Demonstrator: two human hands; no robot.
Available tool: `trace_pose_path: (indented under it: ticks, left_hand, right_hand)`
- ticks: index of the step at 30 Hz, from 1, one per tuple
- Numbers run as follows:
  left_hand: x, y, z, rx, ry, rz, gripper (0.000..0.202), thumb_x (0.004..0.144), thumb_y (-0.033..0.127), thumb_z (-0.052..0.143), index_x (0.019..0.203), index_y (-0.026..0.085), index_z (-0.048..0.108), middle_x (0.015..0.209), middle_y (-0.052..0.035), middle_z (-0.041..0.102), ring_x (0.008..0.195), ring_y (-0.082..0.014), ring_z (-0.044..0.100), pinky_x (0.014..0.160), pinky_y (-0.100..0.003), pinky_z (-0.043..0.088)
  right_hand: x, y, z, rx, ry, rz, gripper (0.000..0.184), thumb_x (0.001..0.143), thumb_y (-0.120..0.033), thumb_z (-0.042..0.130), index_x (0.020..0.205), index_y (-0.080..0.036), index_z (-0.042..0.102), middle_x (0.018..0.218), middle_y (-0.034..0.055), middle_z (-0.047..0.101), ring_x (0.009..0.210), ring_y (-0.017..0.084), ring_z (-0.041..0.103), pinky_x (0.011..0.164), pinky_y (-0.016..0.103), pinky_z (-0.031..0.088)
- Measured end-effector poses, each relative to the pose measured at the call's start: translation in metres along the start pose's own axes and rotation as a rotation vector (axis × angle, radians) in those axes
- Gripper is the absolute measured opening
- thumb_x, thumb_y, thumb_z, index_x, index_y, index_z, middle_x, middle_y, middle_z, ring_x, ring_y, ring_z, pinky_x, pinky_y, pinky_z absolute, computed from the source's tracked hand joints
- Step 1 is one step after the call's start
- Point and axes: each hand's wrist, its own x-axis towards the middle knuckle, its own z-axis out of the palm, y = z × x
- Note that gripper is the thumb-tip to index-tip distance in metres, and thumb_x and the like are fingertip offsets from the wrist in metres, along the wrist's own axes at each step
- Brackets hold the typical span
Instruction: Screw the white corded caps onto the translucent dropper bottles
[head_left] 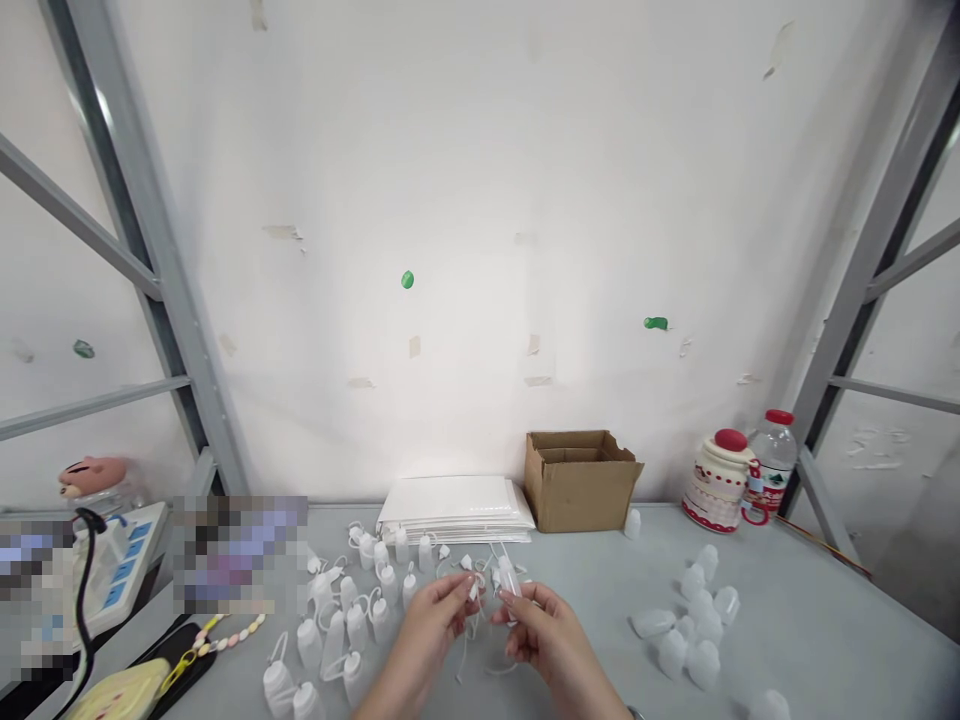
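My left hand (442, 612) is closed, with thumb and index finger pinching a small white plastic piece (473, 590); a thin white cord (463, 655) hangs below it. Just to its right, my right hand (541, 625) is closed around a slim, whitish translucent plastic tube (508, 576), tilted with its upper end away from me. The two hands are close but apart. Behind the fingers lie several small white pieces (466, 563) and loose cords, partly hidden. Left of my left hand stand several small white bottles (335, 640) with looped cords at their tops.
Several cordless translucent white pieces (701, 610) lie in a cluster at the right. Against the wall are a stack of white sheets (450, 505), an open cardboard box (581, 495), a decorated jar (716, 485) and a red-capped bottle (772, 460). A power strip (127, 570) and yellow pouch (124, 692) lie left.
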Motion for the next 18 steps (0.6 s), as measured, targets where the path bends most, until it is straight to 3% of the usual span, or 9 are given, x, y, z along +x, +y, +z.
trace_pose_path:
  ticks: [2,4,8,12,18]
  left_hand:
    - [-0.001,-0.001,0.001,0.063,0.043,0.069,0.025,0.062,0.033,0.065,0.081,0.017,0.07,0.084,-0.0094,0.068,0.086,-0.0265,0.061,0.082,-0.04,0.043]
    - [-0.004,-0.003,0.002,0.224,0.072,0.222,0.021,0.064,0.023,0.061,0.084,0.02,0.07,0.089,-0.0077,0.065,0.093,-0.0256,0.056,0.089,-0.041,0.038]
    - [-0.009,-0.008,0.004,0.663,0.011,0.476,0.034,0.071,0.009,0.046,0.094,0.02,0.068,0.09,-0.0093,0.064,0.089,-0.0231,0.057,0.083,-0.039,0.044]
    - [-0.008,-0.009,0.003,0.767,0.029,0.494,0.036,0.074,0.01,0.044,0.102,0.019,0.065,0.093,-0.0094,0.066,0.092,-0.0234,0.058,0.085,-0.04,0.045]
    - [-0.006,0.001,0.002,0.578,0.058,0.416,0.029,0.076,0.022,0.045,0.096,0.019,0.066,0.094,-0.0086,0.066,0.093,-0.0217,0.059,0.084,-0.036,0.045]
  right_hand:
    - [0.001,0.001,0.0,-0.006,0.009,0.016,0.049,0.037,-0.05,0.079,0.058,-0.017,0.05,0.05,0.0,0.068,0.031,0.006,0.049,0.04,0.018,0.029]
    - [0.0,0.0,0.001,-0.009,0.006,0.013,0.047,0.039,-0.049,0.079,0.059,-0.017,0.05,0.051,0.0002,0.068,0.032,0.006,0.049,0.041,0.018,0.03]
    - [-0.004,-0.005,0.002,-0.005,-0.01,-0.008,0.042,0.045,-0.046,0.078,0.061,-0.016,0.053,0.053,0.0007,0.069,0.034,0.006,0.051,0.042,0.018,0.03]
    - [-0.005,-0.007,0.002,0.001,-0.002,-0.007,0.042,0.045,-0.045,0.078,0.062,-0.016,0.053,0.053,0.0003,0.068,0.035,0.006,0.051,0.043,0.018,0.029]
    - [-0.006,-0.007,0.001,0.004,-0.017,-0.015,0.039,0.049,-0.043,0.077,0.063,-0.015,0.054,0.054,0.0002,0.068,0.036,0.006,0.051,0.044,0.018,0.031]
